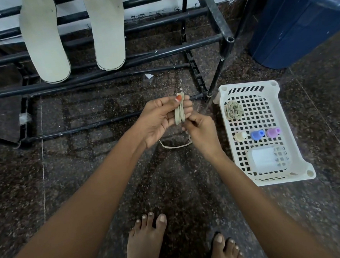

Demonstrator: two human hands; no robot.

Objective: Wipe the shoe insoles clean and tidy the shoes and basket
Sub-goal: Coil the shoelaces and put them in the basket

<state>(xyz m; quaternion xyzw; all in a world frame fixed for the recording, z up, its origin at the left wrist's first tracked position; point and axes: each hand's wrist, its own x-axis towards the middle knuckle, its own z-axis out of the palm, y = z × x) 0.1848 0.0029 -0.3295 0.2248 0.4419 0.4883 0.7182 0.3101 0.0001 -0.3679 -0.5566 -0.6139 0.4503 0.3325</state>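
My left hand (160,119) grips the folded shoelace (179,113) at the centre of the frame, with the thumb pressing on it. My right hand (201,131) pinches its loose end. If my thumb slackens, I think the folds will spring open and the hanging loop may drag on the floor (88,172), which is dark speckled stone. The insoles (42,40) lie on the black rack (161,50), upper left. The white basket (247,86) stands at right, near a blue bin (297,23).

dark speckled stone floor (85,184) bearing a black metal rack (217,19), a white perforated basket (282,179) beside the rack's leg, a blue bin (297,23) and two bare feet (145,244).
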